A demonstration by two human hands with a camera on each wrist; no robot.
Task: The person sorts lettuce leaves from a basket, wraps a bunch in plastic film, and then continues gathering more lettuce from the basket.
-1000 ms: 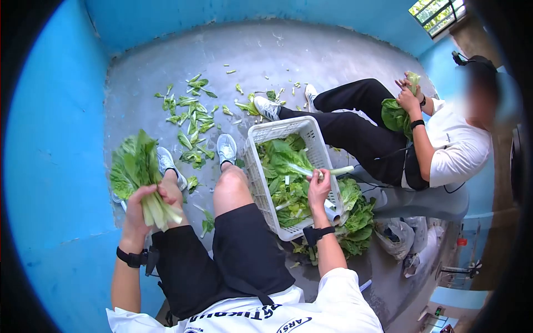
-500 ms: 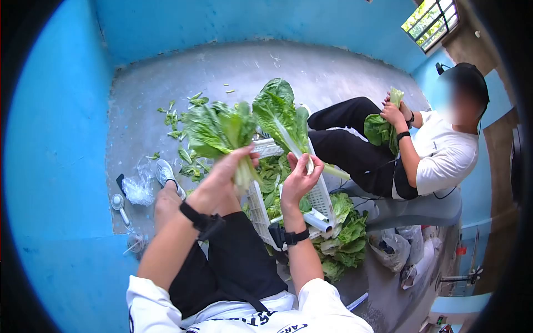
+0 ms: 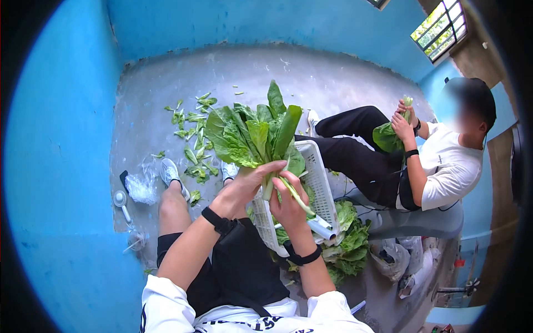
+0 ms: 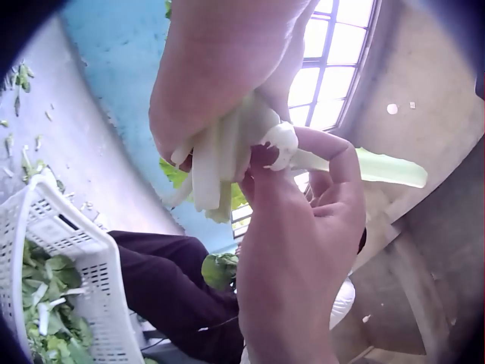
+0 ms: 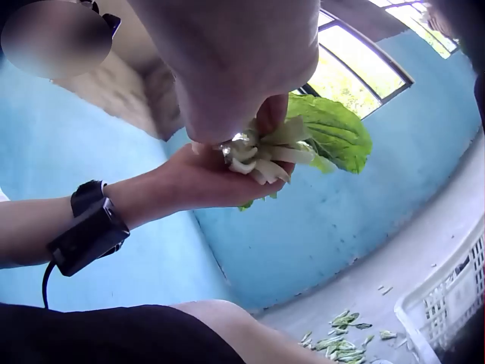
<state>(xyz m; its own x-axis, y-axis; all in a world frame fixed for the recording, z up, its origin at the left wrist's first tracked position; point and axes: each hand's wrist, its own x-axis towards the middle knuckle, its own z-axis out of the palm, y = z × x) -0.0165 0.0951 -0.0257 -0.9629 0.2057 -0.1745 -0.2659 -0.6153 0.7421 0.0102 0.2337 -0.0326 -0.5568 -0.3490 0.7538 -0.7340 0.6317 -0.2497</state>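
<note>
From the head view, we see our left hand point(image 3: 247, 186) raised above the white basket point(image 3: 317, 177), fingers wrapped around the pale stalks of a lettuce bunch point(image 3: 252, 133), while our right hand point(image 3: 288, 202) pinches one leaf stalk beside it. In the left wrist view, the stalks point(image 4: 223, 152) sit clamped in curled fingers. In the right wrist view, both hands meet at the stalk ends point(image 5: 261, 152).
</note>
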